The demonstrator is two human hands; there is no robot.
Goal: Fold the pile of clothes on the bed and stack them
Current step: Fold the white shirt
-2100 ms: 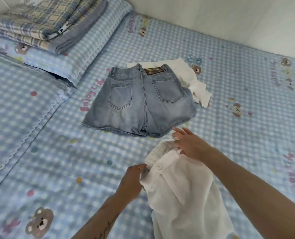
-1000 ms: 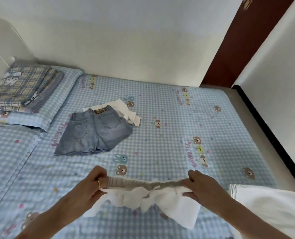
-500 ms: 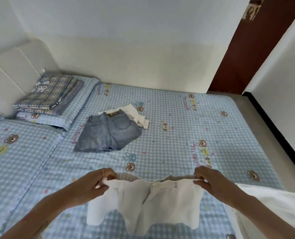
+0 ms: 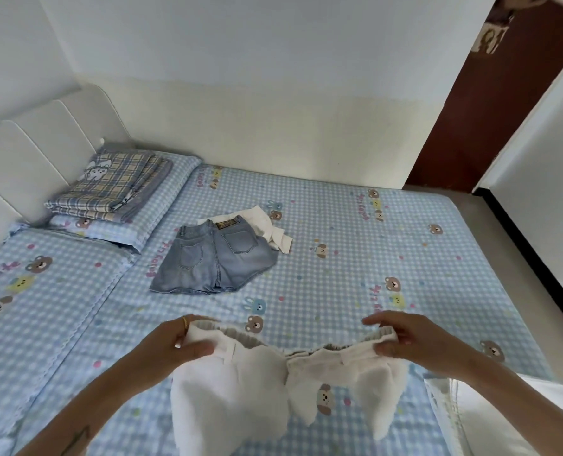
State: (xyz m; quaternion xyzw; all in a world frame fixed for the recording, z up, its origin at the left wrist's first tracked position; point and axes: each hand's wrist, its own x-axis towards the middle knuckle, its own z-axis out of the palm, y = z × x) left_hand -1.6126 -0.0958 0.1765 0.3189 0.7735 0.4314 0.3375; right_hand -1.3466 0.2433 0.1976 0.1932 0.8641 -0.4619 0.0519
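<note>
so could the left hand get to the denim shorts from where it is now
Probably not as things stand. The left hand is busy gripping the waistband of the white shorts, with the right hand on the other end. The denim shorts lie further up the bed with only bare sheet between, so after letting go, likely yes.

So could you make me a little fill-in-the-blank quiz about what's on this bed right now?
1. Both hands, left hand and right hand, hold the white shorts by the ____.
2. The denim shorts lie partly on top of a ____ garment.
3. The folded plaid blanket rests on a ____.

Missing words: waistband; white; pillow
</note>
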